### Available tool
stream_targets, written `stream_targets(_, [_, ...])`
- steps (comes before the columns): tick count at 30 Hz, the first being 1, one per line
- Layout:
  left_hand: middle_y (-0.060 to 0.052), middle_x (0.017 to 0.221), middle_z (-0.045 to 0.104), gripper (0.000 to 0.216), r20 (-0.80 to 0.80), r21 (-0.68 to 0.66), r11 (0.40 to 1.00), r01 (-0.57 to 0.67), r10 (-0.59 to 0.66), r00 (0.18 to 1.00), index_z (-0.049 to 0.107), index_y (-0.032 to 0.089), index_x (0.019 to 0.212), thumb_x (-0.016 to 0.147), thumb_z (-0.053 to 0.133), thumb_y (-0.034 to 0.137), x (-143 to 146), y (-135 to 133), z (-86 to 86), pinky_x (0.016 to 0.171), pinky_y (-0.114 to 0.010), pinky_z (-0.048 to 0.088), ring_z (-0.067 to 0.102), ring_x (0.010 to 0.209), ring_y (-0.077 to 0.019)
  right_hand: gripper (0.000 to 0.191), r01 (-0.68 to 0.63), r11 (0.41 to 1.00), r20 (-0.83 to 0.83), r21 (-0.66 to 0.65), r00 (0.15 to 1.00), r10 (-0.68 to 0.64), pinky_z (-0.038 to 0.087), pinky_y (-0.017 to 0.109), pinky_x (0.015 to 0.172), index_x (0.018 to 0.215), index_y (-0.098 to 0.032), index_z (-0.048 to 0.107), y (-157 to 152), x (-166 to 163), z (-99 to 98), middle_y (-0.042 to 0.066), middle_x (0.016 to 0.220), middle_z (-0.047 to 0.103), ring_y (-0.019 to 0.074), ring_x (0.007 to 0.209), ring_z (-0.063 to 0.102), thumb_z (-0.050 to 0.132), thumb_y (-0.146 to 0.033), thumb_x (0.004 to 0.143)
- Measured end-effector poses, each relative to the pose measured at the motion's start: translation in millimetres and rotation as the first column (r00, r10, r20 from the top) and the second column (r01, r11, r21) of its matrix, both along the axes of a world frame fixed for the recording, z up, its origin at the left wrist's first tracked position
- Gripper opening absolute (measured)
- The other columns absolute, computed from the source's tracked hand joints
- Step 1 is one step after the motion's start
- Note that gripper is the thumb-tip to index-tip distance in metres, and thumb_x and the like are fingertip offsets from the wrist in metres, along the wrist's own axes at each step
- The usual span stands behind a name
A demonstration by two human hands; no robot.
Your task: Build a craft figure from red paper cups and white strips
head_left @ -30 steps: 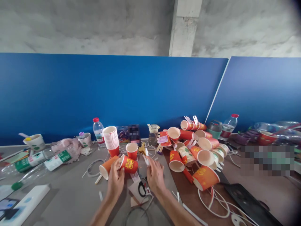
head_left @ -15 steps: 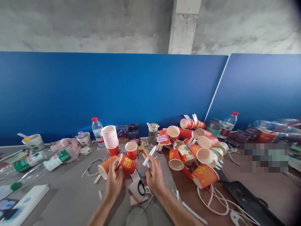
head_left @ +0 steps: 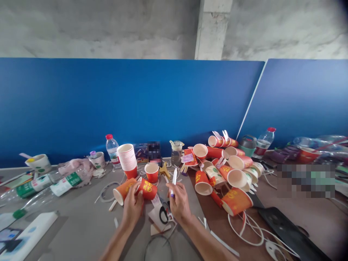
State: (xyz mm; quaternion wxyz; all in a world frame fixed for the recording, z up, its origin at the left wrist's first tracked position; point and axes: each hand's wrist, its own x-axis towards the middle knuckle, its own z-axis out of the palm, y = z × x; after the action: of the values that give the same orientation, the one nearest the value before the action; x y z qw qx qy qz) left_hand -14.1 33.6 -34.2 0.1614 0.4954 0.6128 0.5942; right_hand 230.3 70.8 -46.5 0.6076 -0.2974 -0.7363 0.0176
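Note:
My left hand (head_left: 132, 206) is wrapped round a red paper cup (head_left: 147, 189) with yellow print, held on its side just above the grey table (head_left: 81, 224). An orange cup (head_left: 123, 191) lies right beside it. My right hand (head_left: 178, 203) pinches a white marker pen (head_left: 174, 179) that points upward, a little to the right of the red cup. Black-handled scissors (head_left: 164, 215) lie on paper scraps between my two hands. An upright red cup (head_left: 151, 172) stands just behind.
A stack of red cups (head_left: 127, 160) and a water bottle (head_left: 111, 149) stand behind my hands. A heap of cups (head_left: 228, 174) lies to the right, with cut white rims (head_left: 246, 232) and a black tray (head_left: 288, 232). Flattened bottles (head_left: 49, 183) lie left. Blue partitions (head_left: 136, 105) close the back.
My right hand has lifted the white marker off the table and turned it upright. My left hand keeps its hold on the red cup, shifted only slightly.

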Motion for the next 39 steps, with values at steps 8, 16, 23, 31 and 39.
stream_targets(8, [-0.018,0.126,0.098,0.061,0.043,0.079,0.996,0.04,-0.044,0.998,0.089,0.025,0.125,0.106,0.079,0.082,10.4,-7.4,3.5,0.103,-0.053,0.081,0.096,0.12,-0.041,0.053,-0.021,0.996,0.129,-0.09,0.991,0.032,0.073,0.049,0.105,0.156,-0.025,0.079,-11.6,-7.9,-4.3,0.016,0.14,0.095,0.0374,0.121,0.09,0.075,-0.019,0.104])
stream_targets(16, [-0.018,0.131,0.1,0.055,0.049,0.052,0.969,0.243,-0.246,0.968,0.091,0.026,0.13,0.103,0.086,0.074,28.2,-26.8,15.2,0.114,-0.055,0.081,0.096,0.129,-0.0409,0.063,0.047,0.989,0.189,-0.143,0.982,-0.019,0.077,0.059,0.108,0.159,-0.022,0.08,-6.0,-8.2,-6.7,0.017,0.131,0.095,0.042,0.116,0.09,0.081,-0.031,0.097])
stream_targets(23, [-0.014,0.095,0.093,0.055,-0.055,-0.113,0.969,0.22,-0.227,0.972,0.087,0.029,0.094,0.098,0.079,0.083,11.8,-17.0,43.1,0.09,-0.052,0.08,0.091,0.091,-0.0373,0.053,0.35,0.917,0.069,-0.191,0.937,-0.343,0.076,0.064,0.11,0.151,-0.023,0.081,16.3,8.2,-10.8,0.018,0.13,0.093,0.0431,0.119,0.086,0.079,-0.036,0.099])
stream_targets(31, [-0.014,0.131,0.099,0.041,-0.189,-0.438,0.615,0.656,-0.776,0.601,0.098,0.032,0.111,0.079,0.096,0.058,11.0,-38.6,75.8,0.117,-0.052,0.076,0.091,0.123,-0.042,0.058,0.347,0.924,0.066,-0.162,0.938,-0.34,0.07,0.071,0.125,0.156,-0.024,0.074,19.8,4.5,-19.4,0.018,0.137,0.092,0.0433,0.127,0.088,0.083,-0.033,0.099])
stream_targets(39, [-0.017,0.116,0.093,0.013,-0.362,-0.419,0.812,0.407,-0.561,0.745,0.082,0.032,0.079,0.078,0.071,0.024,13.1,-22.2,42.0,0.116,-0.061,0.071,0.088,0.12,-0.044,0.06,0.362,0.923,0.076,-0.131,0.932,-0.354,0.067,0.072,0.13,0.161,-0.023,0.071,20.6,-0.2,-22.9,0.02,0.14,0.095,0.042,0.129,0.09,0.079,-0.03,0.101])
